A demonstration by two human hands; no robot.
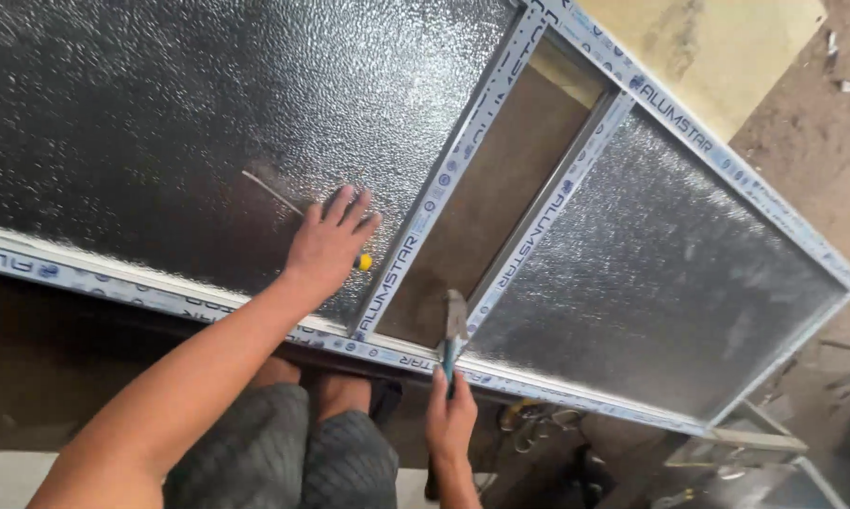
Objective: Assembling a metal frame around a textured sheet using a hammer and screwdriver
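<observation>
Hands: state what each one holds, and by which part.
The right hand grips a hammer by its handle. The left hand lies flat over a yellow-tipped screwdriver on the textured glass, not visibly gripping it.

Both arms are bare from the hands up to the picture's edge, with no sleeves, gloves, watch or rings in sight. The left hand (329,243) sits near the centre; its forearm runs off toward 7 o'clock. The right hand (450,419) shows at 6 o'clock with short, plain nails. Dark grey shorts (288,452) with a fine woven check cover both thighs at 6 o'clock, and bare knees show above their hems.
</observation>
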